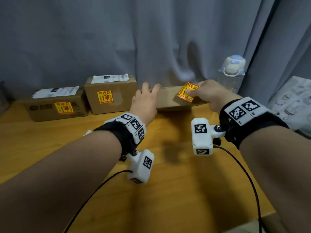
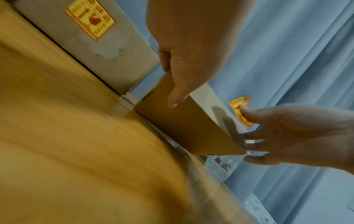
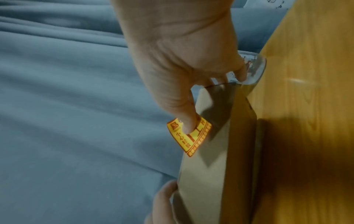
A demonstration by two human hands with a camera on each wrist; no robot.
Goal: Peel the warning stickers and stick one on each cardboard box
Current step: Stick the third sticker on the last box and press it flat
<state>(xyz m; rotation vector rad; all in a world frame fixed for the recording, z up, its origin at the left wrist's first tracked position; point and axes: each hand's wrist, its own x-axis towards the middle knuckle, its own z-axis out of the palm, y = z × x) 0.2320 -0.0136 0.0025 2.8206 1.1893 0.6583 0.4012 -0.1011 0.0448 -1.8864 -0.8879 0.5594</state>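
Observation:
Three cardboard boxes stand in a row at the back of the wooden table [image 1: 176,182]. The left box [image 1: 43,113] and the middle box [image 1: 124,101] each carry a yellow warning sticker [image 1: 64,107] [image 1: 105,96] on the front. My left hand [image 1: 148,93] grips the left end of the flat third box [image 1: 168,100], thumb on its front face [image 2: 176,98] and fingers over the top. My right hand [image 1: 193,94] pinches a curled yellow sticker [image 1: 186,91] over that box's right part. In the right wrist view my thumb lies on the sticker [image 3: 191,141], whose lower edge meets the box top [image 3: 208,174].
A clear water bottle [image 1: 231,73] with a pale blue lid stands just behind the flat box's right end. A grey-blue curtain [image 1: 151,39] hangs right behind the boxes. A patterned cloth [image 1: 292,101] lies to the right. Black cables [image 1: 249,179] trail from both wrists.

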